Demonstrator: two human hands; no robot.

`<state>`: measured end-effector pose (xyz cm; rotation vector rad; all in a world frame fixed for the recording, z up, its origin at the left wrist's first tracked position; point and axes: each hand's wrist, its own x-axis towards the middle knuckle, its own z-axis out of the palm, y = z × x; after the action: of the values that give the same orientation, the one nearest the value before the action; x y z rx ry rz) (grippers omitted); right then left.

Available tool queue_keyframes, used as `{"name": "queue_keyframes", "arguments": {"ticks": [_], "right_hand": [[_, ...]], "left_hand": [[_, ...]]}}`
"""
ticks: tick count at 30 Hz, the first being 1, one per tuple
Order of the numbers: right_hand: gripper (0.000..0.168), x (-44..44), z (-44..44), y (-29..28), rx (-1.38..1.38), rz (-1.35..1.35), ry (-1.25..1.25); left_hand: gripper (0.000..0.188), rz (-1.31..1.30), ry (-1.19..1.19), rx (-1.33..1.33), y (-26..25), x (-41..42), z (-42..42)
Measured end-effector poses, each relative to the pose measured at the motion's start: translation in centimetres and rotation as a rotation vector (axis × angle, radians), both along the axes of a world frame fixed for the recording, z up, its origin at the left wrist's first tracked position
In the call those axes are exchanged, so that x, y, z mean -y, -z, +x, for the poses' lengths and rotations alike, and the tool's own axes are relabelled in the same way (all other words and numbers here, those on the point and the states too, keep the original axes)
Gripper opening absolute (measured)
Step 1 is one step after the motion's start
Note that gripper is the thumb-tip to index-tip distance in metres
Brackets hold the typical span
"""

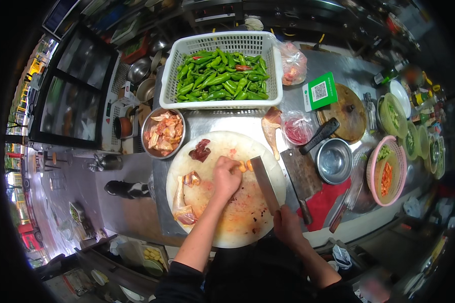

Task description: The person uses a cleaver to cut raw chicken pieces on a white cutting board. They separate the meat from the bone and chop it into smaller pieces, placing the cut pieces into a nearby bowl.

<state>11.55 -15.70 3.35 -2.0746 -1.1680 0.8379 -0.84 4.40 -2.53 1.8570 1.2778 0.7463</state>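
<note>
My left hand [228, 178] rests over the round white cutting board [227, 231], its fingertips at a small orange-yellow piece [242, 166]. My right hand [288, 227] grips the handle of a cleaver [265, 183], whose blade lies beside another orange-yellow piece [249, 165]. Whether my left fingers pinch the piece is hard to tell. Dark red meat [200, 150] lies at the board's upper left. Below it are a cut poultry piece [191, 178] and a poultry leg [181, 206]. A metal bowl [144, 142] of chopped raw poultry stands left of the board.
A white plastic basket [222, 105] of green peppers stands beyond the board. To the right lie a poultry leg [271, 128], a second cleaver [302, 174], a metal bowl [334, 161], a red cloth [326, 208], a knife [350, 200] and a pink basket [405, 170].
</note>
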Motion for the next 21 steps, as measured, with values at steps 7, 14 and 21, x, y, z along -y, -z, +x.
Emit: {"name": "queue_keyframes", "arguments": {"ticks": [7, 14, 21], "right_hand": [[0.012, -0.9, -1.2, 0.7, -0.024, -0.051, -0.048], [0.013, -1.9, -1.1, 0.0, -0.036, -0.125, -0.09], [0.012, -2.2, -1.3, 0.2, -0.019, -0.141, -0.099]], "left_hand": [[0.018, -0.158, -0.131, -0.023, 1.2, 0.2, 0.2], [0.02, -0.177, -0.114, -0.072, 1.8, 0.2, 0.3], [0.019, -0.183, -0.101, -0.069, 2.0, 0.3, 0.7]]}}
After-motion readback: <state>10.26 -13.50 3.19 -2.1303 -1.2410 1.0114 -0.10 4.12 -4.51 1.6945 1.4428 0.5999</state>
